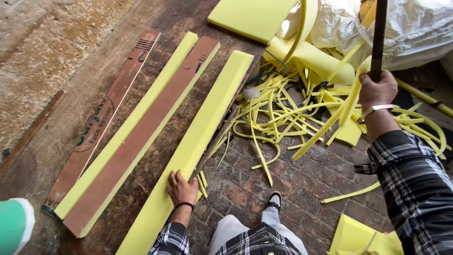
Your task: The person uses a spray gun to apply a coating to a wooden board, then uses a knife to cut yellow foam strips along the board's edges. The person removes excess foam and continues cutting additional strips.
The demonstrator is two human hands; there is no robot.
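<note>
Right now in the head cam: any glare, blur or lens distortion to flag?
Head view: daylight, soft shadows; the white plastic sheet at top right is close to blown out. Wide-angle bending shows at the edges. The green object at bottom left is blurred, too near to focus. The left hand on the yellow foam strip and the right hand gripping the dark bar are sharp.

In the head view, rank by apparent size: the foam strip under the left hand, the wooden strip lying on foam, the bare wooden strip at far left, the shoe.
1. Foam strip under the left hand.
2. Wooden strip on foam and bare wooden strip: they look alike, so unranked.
3. Shoe, clearly smallest.
</note>
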